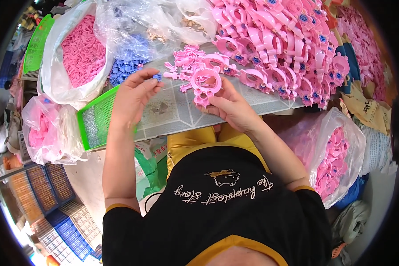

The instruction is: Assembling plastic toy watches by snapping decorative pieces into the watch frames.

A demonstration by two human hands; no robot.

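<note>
My left hand (140,91) pinches a small blue plastic piece (157,77) between thumb and fingers, above the grey tabletop (164,119). To its right, my right hand (229,104) grips a pink plastic ring-shaped part (206,82) with small ears and an open round middle. The two held pieces are apart. Just behind the ring part lie several loose pink pieces (188,56) on the table. A heap of blue pieces (127,66) sits beyond my left hand. Part of the ring part's lower end is covered by my right fingers.
A large pile of pink parts with blue pieces (279,48) fills the table's right. At left stand a white bag of pink pieces (82,53) and a green basket (91,119) holding small shiny bits. Another clear bag (334,155) of pink parts is at my right side.
</note>
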